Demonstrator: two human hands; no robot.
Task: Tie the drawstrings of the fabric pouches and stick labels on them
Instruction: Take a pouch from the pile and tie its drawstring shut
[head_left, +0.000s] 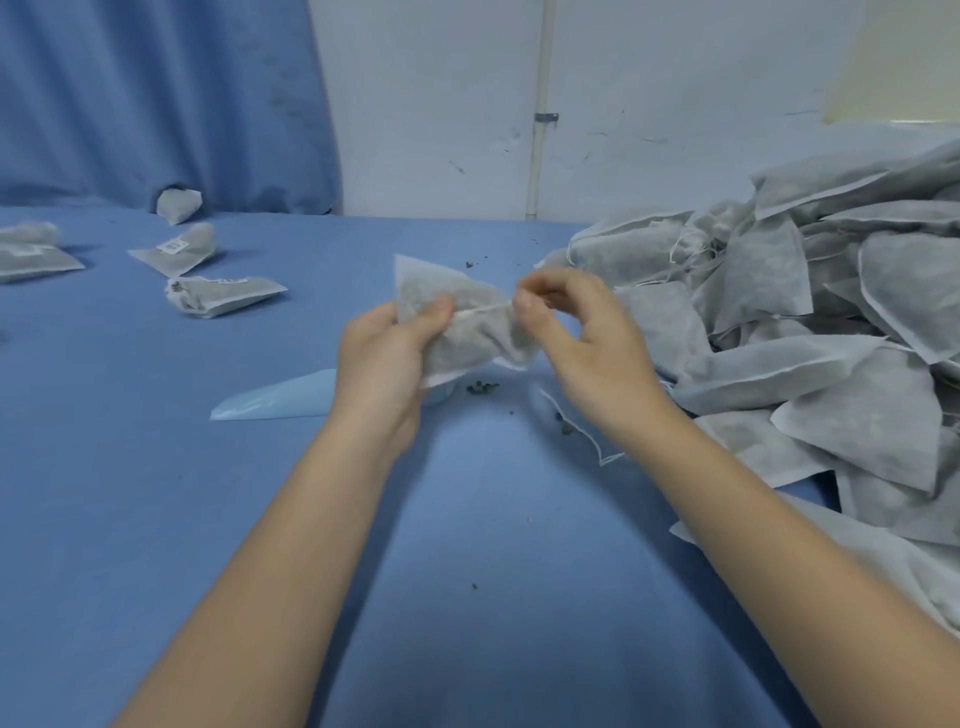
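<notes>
Left hand (387, 358) grips grey filled fabric pouch (467, 325) mid-air at centre; right hand (582, 338) pinches its white drawstring (483, 310) taut at 3 o'clock. Blue cloth table (260, 493), heap of grey pouches (810, 322) at 3 o'clock, labelled pouches (182, 249) at 10 o'clock, white wall (649, 93) behind.

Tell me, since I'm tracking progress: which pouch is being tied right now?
The pouch held up between both hands: the left hand grips its body while the right hand pinches its drawstring. All the other pouches lie untouched on the table.
</notes>
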